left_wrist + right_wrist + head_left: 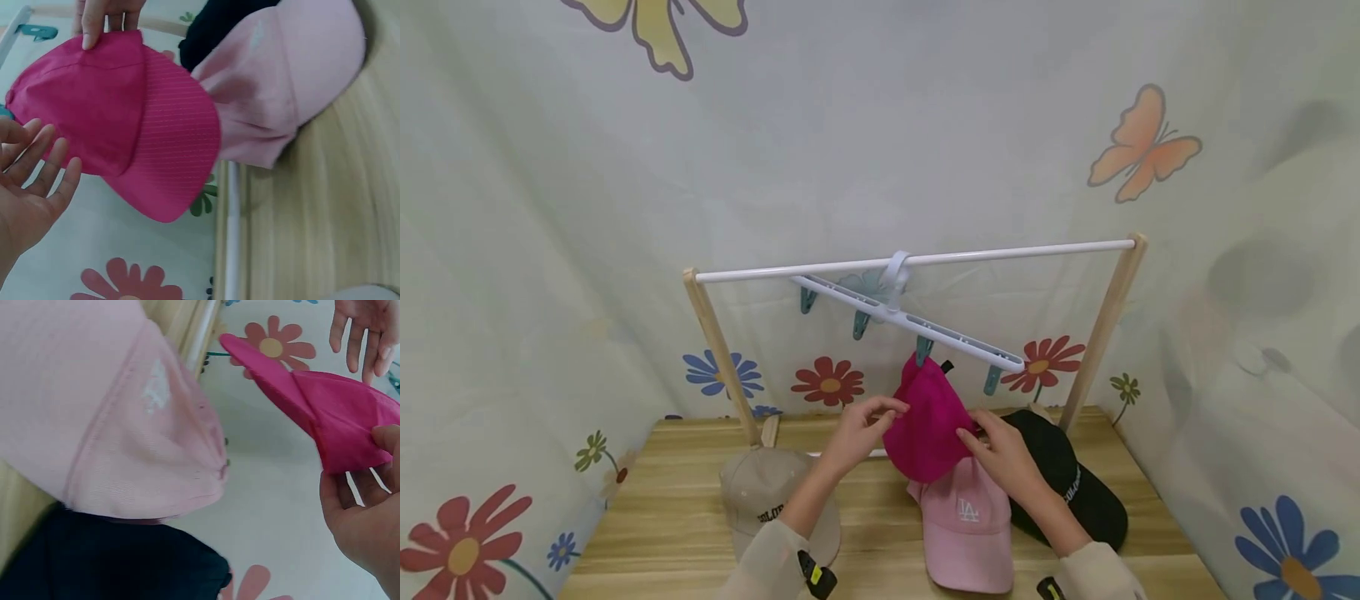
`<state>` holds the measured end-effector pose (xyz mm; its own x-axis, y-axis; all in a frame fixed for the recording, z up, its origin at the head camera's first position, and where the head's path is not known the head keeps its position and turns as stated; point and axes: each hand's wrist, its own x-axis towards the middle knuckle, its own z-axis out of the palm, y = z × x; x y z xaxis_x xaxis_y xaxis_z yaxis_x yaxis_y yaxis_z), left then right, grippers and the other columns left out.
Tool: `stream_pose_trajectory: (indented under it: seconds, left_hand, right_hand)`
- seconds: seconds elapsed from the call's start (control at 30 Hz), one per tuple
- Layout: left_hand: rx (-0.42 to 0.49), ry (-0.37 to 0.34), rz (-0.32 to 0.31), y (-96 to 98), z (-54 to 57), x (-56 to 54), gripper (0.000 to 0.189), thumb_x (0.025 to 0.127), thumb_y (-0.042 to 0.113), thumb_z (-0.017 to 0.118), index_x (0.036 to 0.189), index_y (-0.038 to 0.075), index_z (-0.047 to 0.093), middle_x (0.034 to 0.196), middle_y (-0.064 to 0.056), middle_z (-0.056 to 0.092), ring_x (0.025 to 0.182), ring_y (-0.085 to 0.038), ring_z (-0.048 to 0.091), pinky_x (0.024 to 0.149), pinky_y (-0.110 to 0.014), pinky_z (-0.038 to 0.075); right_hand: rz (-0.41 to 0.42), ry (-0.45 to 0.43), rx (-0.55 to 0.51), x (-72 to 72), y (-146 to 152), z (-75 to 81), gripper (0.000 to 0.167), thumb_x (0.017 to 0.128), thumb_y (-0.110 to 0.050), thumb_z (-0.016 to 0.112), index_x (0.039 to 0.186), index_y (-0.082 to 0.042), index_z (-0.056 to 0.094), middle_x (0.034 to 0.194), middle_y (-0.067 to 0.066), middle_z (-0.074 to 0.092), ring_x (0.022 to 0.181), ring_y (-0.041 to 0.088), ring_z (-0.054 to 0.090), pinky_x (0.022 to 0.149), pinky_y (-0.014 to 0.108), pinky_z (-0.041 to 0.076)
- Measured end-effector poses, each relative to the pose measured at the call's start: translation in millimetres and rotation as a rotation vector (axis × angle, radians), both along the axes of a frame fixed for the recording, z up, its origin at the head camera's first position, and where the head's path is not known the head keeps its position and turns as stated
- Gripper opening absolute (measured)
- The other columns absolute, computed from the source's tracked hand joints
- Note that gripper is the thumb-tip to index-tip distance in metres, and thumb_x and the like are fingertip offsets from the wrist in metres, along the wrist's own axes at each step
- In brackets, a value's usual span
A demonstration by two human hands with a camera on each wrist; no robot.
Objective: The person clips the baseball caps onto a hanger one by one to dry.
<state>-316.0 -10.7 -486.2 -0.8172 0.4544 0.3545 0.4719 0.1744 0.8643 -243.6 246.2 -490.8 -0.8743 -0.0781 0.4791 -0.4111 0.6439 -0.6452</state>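
A magenta baseball cap (928, 421) hangs by its back from a teal clip (923, 350) on a white clip hanger (917, 321). On its right side, my right hand (1006, 454) pinches the cap's lower edge between thumb and fingers, as the right wrist view also shows. My left hand (31, 181) is beside the other side of the cap with its fingers loosely spread, holding nothing. Below the magenta cap lies a light pink cap (967, 525) with white letters on its front.
The hanger hooks over a white rod (1022, 252) between wooden posts. A black cap (1060, 475) lies at the right, partly behind the pink one. A beige cap (775, 492) sits on the wooden table (655, 517) at the left, partly covered by my left forearm.
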Motion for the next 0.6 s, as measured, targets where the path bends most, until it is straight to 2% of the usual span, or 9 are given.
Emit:
stream_pose_trajectory:
  seconds: [0.13,0.27,0.37,0.5,0.6]
  left_hand:
    - [-0.075,0.014,-0.032,-9.4,-14.5,8.6,0.02,0.105,0.014,0.057,0.116,0.013,0.074,0.118,0.0,0.072,0.11,-0.02,0.066,0.088,-0.028,0.055]
    - [-0.19,0.042,-0.064,-21.8,-34.4,23.2,0.021,0.104,0.01,0.056,0.116,0.011,0.074,0.116,-0.002,0.073,0.102,-0.018,0.068,0.082,-0.026,0.056]
    - [-0.279,0.07,-0.077,-29.9,-47.5,32.4,0.023,0.103,0.008,0.056,0.116,0.012,0.074,0.116,0.0,0.073,0.097,-0.01,0.067,0.083,-0.026,0.056]
    - [-0.36,0.147,-0.081,-38.8,-58.7,42.0,0.022,0.1,0.004,0.057,0.112,0.012,0.073,0.115,0.0,0.073,0.1,-0.007,0.066,0.085,-0.027,0.056]
    - [-0.405,0.226,-0.068,-45.4,-65.1,49.8,0.021,0.098,0.001,0.059,0.109,0.012,0.073,0.113,0.001,0.073,0.105,-0.01,0.066,0.087,-0.029,0.056]
  right_hand:
    - [-0.009,-0.058,0.006,2.9,2.5,-11.6,0.031,0.097,-0.014,0.07,0.127,-0.005,0.065,0.114,0.008,0.069,0.097,0.023,0.067,0.082,0.038,0.06]
    - [-0.054,-0.096,0.039,7.6,4.9,-22.9,0.032,0.095,-0.012,0.072,0.126,-0.004,0.066,0.107,0.007,0.069,0.091,0.019,0.063,0.081,0.035,0.058]
    - [-0.091,-0.103,0.066,11.4,9.2,-30.6,0.027,0.094,-0.01,0.073,0.12,-0.004,0.067,0.101,0.006,0.067,0.088,0.019,0.061,0.079,0.036,0.056]
    - [-0.109,-0.142,0.084,15.1,11.9,-41.4,0.021,0.095,-0.007,0.07,0.115,-0.007,0.067,0.103,0.009,0.067,0.094,0.023,0.064,0.085,0.043,0.057]
    - [-0.102,-0.173,0.089,18.7,8.8,-47.8,0.019,0.094,-0.004,0.07,0.113,-0.008,0.067,0.107,0.009,0.067,0.1,0.026,0.066,0.089,0.046,0.056]
